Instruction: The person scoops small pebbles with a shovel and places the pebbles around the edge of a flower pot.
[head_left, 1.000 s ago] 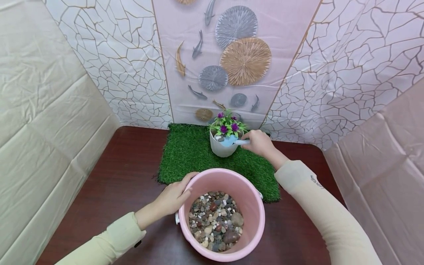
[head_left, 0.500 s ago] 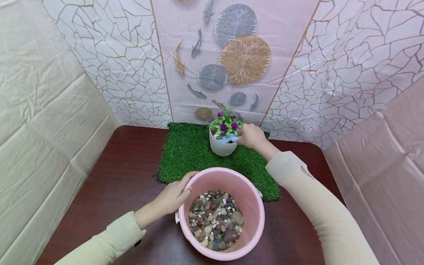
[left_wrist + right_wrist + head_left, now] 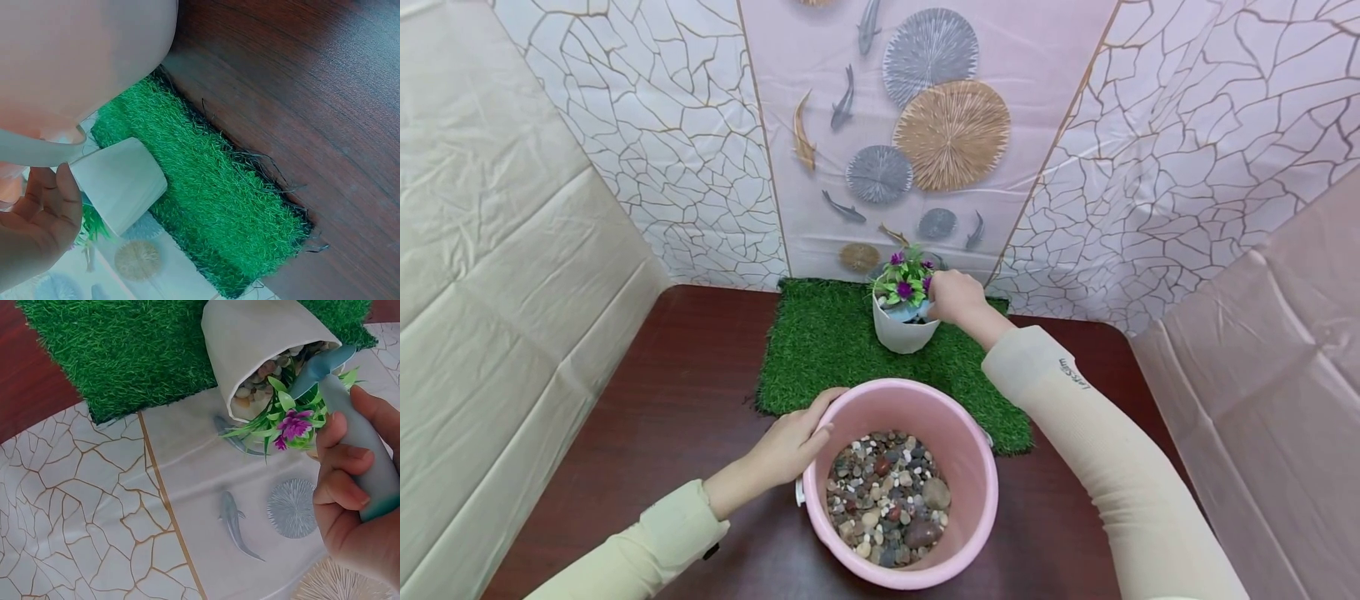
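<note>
My right hand (image 3: 958,298) grips the handle of a light blue garden trowel (image 3: 353,422). The trowel's blade (image 3: 310,374) lies over the mouth of a white flowerpot (image 3: 903,335), right beside the leaves. In the pot stands a plant (image 3: 294,422) with purple flowers and green leaves, with pebbles (image 3: 262,378) around its base. My left hand (image 3: 786,446) holds the near-left rim of a pink bucket (image 3: 981,492), thumb over the edge. Mixed pebbles (image 3: 887,500) cover the bucket's bottom. Seen from the left wrist, the fingers (image 3: 47,197) are by the bucket's pale handle (image 3: 37,150).
The flowerpot stands on a green artificial grass mat (image 3: 820,350) at the back of a dark red-brown wooden table (image 3: 700,367). Behind it hangs a printed backdrop (image 3: 842,75) with fish and round motifs. Pale cloth walls close off both sides.
My right hand has moved left and slightly away, taking the trowel further over the pot beside the flowers. The left hand and the bucket have stayed in place.
</note>
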`<control>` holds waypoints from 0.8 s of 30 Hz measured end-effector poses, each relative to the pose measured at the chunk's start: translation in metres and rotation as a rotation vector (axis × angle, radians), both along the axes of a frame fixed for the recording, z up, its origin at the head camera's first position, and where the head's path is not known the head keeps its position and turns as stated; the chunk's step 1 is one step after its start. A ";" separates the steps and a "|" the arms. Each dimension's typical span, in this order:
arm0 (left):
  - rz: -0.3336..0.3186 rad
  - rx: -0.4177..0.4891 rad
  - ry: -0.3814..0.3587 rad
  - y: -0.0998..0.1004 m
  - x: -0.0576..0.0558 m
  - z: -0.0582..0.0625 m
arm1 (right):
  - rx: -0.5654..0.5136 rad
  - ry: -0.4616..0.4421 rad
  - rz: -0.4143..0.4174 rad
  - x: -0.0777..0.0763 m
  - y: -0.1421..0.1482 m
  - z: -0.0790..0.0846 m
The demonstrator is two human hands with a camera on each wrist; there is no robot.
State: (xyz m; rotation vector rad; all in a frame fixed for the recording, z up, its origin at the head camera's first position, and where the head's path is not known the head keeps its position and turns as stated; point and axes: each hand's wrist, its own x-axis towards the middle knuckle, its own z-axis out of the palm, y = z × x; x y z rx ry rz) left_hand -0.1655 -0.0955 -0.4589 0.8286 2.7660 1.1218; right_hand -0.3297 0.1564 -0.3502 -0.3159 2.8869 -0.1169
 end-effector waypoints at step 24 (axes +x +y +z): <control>0.008 -0.014 -0.011 0.000 -0.001 -0.001 | 0.004 -0.012 0.028 0.007 0.012 0.010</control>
